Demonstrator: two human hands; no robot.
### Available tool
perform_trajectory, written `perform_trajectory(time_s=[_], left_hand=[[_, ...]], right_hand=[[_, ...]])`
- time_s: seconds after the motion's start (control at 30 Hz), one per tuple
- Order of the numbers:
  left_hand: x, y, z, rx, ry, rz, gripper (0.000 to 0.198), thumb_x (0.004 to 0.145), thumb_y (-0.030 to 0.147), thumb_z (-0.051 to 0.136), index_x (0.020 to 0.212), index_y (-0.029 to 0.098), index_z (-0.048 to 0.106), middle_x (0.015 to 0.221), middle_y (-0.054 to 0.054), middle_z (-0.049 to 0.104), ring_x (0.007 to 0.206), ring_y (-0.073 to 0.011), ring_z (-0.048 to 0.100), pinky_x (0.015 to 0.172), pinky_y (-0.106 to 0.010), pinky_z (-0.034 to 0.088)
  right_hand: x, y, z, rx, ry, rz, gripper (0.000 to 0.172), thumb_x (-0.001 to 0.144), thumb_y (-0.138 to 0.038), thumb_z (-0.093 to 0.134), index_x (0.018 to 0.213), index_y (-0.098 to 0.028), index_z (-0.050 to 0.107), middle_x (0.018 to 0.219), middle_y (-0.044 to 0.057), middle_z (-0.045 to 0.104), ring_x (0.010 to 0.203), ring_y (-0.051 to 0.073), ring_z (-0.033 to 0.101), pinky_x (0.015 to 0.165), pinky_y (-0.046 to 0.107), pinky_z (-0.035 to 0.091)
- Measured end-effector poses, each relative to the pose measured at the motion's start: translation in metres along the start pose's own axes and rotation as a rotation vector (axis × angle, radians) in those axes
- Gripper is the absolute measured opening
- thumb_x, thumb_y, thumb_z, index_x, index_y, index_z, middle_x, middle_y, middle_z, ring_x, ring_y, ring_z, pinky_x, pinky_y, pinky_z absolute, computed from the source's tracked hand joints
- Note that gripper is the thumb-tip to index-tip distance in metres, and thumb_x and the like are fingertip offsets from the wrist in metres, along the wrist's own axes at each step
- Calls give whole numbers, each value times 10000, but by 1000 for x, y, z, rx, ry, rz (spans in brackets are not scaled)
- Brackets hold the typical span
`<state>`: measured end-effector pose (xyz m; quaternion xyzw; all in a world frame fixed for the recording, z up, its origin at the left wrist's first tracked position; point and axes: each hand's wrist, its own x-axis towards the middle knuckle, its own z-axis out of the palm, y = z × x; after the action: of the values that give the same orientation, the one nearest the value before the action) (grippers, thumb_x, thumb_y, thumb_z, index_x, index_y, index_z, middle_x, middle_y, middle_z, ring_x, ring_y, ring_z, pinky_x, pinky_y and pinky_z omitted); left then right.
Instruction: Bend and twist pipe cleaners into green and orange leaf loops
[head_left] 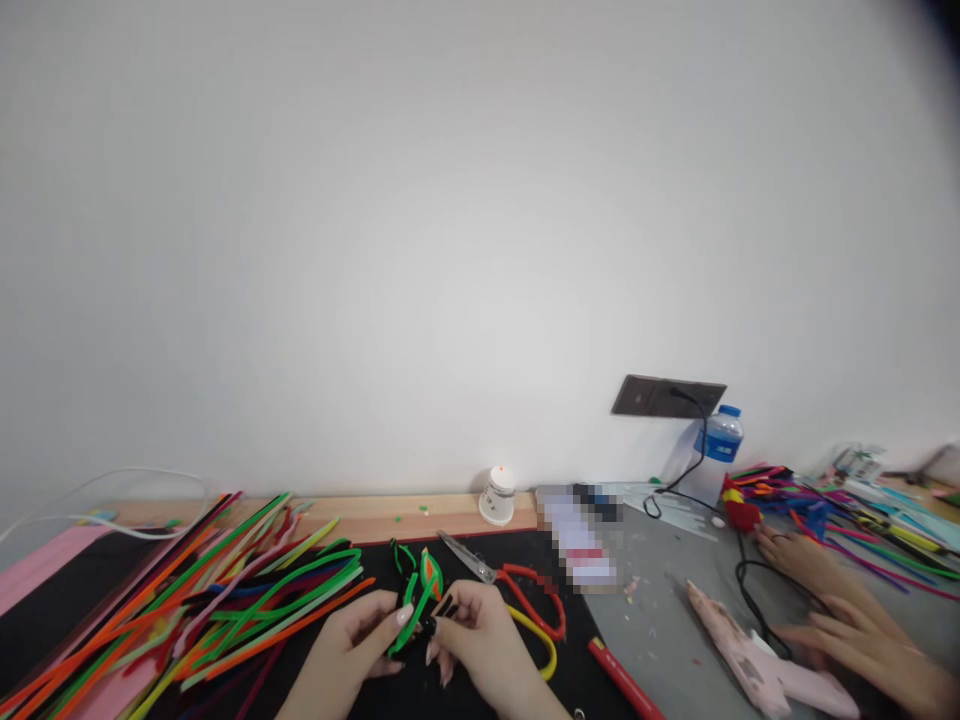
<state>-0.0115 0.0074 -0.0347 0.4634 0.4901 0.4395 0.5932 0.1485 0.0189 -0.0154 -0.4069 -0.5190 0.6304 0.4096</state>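
My left hand [356, 640] is closed on a pipe cleaner shape [407, 622], bent from green and black strands, with thumb and fingers pinching its lower part. A green leaf-like loop with an orange centre [430, 573] stands up from it between the hands. My right hand [484, 635] meets the shape from the right, its fingertips pinched at a dark strand there. Exactly what those fingertips grip is partly hidden. Just beyond my right hand lie scissors [480, 568] with a red handle, and a yellow loop curves beside them.
Loose colourful pipe cleaners [247, 610] pile up at left. A white paper cup [498, 497] stands by the wall. To the right are a pixelated object [581, 550], a red rod [624, 680], a pink glue gun [739, 645], a bottle [721, 440] and another person's hands [832, 620].
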Motion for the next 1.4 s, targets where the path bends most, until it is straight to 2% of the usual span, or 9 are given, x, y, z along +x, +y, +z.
perform_trajectory(time_s=[0.2, 0.33, 0.5, 0.7, 0.9, 1.13, 1.23, 1.4], left_hand=[[-1, -2, 5, 13, -30, -21, 386, 597, 524, 650, 697, 157, 587, 615, 14, 626, 611, -129, 570, 475, -159, 449], [-2, 0, 6, 65, -23, 14, 385, 604, 529, 638, 692, 157, 597, 598, 7, 648, 579, -131, 581, 489, -173, 447], [-1, 1, 3, 122, -76, 77, 337, 639, 482, 626, 678, 147, 621, 572, 4, 633, 563, -137, 572, 466, -177, 428], [2, -1, 4, 231, -150, 144, 334, 695, 441, 573, 669, 123, 674, 541, -13, 609, 481, -123, 525, 378, -159, 357], [-6, 6, 8, 421, -241, 152, 326, 761, 368, 487, 680, 133, 698, 485, 15, 589, 360, -54, 353, 349, -145, 240], [-7, 9, 10, 415, -214, 135, 324, 734, 366, 509, 551, 116, 604, 452, 25, 536, 417, -99, 487, 427, -167, 349], [-6, 3, 10, 415, -213, 124, 337, 723, 394, 514, 515, 130, 543, 449, 30, 510, 415, -107, 494, 425, -175, 350], [-8, -1, 11, 463, -215, 94, 330, 712, 420, 496, 501, 167, 467, 473, 34, 480, 423, -109, 461, 411, -187, 370]], right_hand=[[2, 5, 2, 36, -11, -20, 280, 587, -344, 686, 633, -114, 532, 447, -11, 552, 324, 65, 453, 335, 163, 362], [3, 8, 2, 37, -9, -8, 299, 572, -347, 698, 660, -110, 539, 434, -21, 542, 316, 69, 455, 326, 165, 365], [4, 11, 2, 35, -12, -30, 273, 602, -341, 670, 638, -107, 534, 440, -17, 544, 304, 62, 445, 319, 162, 358], [4, 9, 2, 75, 27, -44, 227, 576, -271, 681, 609, -115, 520, 436, -11, 556, 304, 74, 458, 318, 172, 367], [0, 0, 1, 22, -10, -20, 188, 598, -268, 642, 589, -108, 544, 399, -26, 520, 302, 60, 431, 328, 162, 349], [0, 0, 0, -47, 0, 0, 158, 612, -242, 595, 543, -126, 513, 406, -32, 516, 305, 52, 410, 333, 162, 322], [-1, 1, -1, -69, -12, 21, 118, 603, -203, 577, 545, -135, 499, 412, -38, 517, 304, 48, 402, 330, 158, 318], [-3, -2, -2, -119, -40, 71, 34, 621, -163, 537, 619, -137, 516, 409, -63, 494, 283, 31, 334, 303, 143, 233]])
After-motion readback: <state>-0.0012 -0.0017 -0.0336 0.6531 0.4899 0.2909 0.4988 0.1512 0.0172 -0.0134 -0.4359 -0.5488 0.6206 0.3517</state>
